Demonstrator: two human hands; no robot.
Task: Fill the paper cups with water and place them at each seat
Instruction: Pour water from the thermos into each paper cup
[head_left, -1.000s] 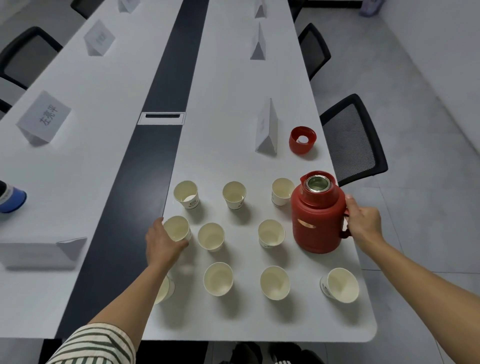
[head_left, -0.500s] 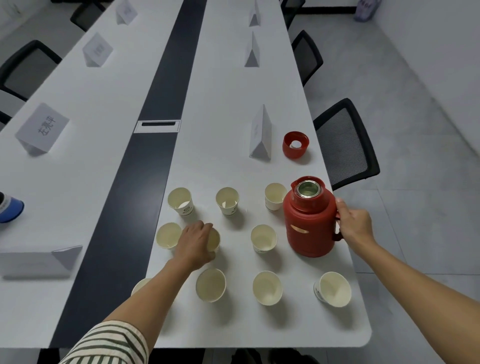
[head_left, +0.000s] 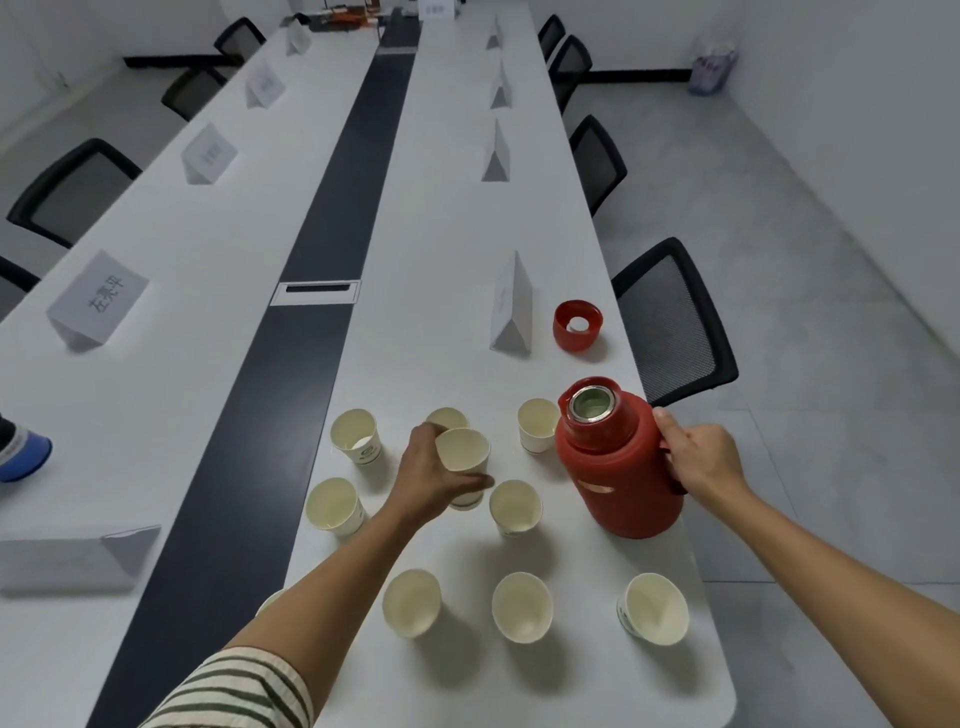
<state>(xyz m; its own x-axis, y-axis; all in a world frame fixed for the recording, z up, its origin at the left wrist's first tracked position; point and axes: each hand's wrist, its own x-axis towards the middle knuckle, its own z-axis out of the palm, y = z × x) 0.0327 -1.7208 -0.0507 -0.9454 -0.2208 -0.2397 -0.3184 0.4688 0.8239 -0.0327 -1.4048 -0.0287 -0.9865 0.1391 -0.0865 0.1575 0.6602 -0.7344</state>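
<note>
Head view: left hand holds one paper cup, right hand holds the thermos handle.
Left hand (head_left: 423, 480) has its fingers curled round a paper cup (head_left: 464, 462), in among the other cups (head_left: 521, 608) on the white table (head_left: 447, 234). Right hand (head_left: 701, 460) is wrapped on the handle of the red thermos (head_left: 613, 467), mouth uncovered, near the table's right edge. Red lid (head_left: 576, 325) lies farther back, beside a name card (head_left: 511, 306).

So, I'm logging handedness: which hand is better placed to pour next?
Right. The right hand grips the flask by its handle, with the mouth uncovered and the lid set aside. The left hand holds a cup beside the flask.
</note>
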